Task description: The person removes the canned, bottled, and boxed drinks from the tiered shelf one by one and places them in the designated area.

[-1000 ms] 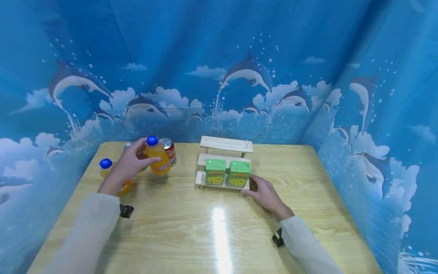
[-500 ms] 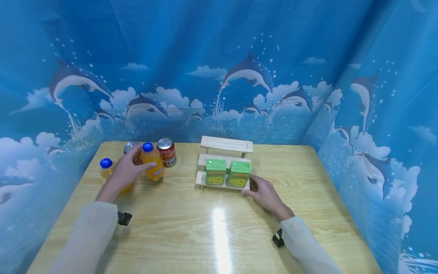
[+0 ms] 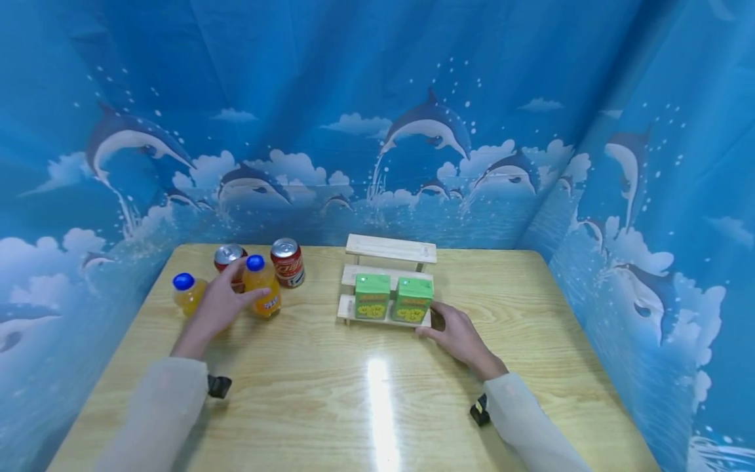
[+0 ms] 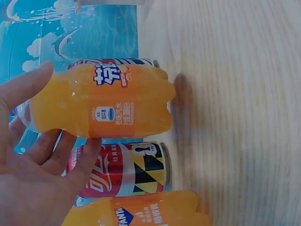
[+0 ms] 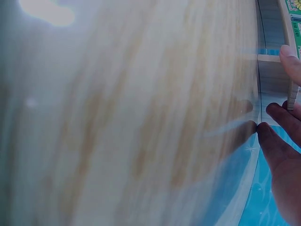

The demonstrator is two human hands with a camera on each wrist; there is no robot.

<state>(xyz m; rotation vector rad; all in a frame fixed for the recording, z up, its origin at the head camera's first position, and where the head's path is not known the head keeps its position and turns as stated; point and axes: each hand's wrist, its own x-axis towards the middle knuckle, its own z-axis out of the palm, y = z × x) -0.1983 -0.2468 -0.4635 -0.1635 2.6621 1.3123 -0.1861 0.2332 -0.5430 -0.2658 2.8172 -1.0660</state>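
My left hand (image 3: 218, 305) grips an upright orange bottle with a blue cap (image 3: 262, 288), thumb on the near side. In the left wrist view, the fingers (image 4: 61, 150) lie along the bottle (image 4: 113, 101); whether its base touches the table I cannot tell. A second orange bottle (image 3: 190, 296) stands to the left, partly behind that hand. Two red cans (image 3: 230, 254) (image 3: 288, 263) stand behind. My right hand (image 3: 457, 332) holds the right end of the wooden tiered shelf (image 3: 389, 248), thumb in front. On its lowest tier are two green boxes (image 3: 371, 298) (image 3: 412, 301).
The wooden table (image 3: 307, 393) reaches back to a blue curtain (image 3: 330, 98) printed with dolphins, which also runs along both sides. In the left wrist view, a red can (image 4: 117, 169) lies between the two bottles.
My left hand has moved the gripped bottle slightly left and toward me, bringing it upright from a tilt and uncovering more of the cans. My right hand and the shelf have stayed put.
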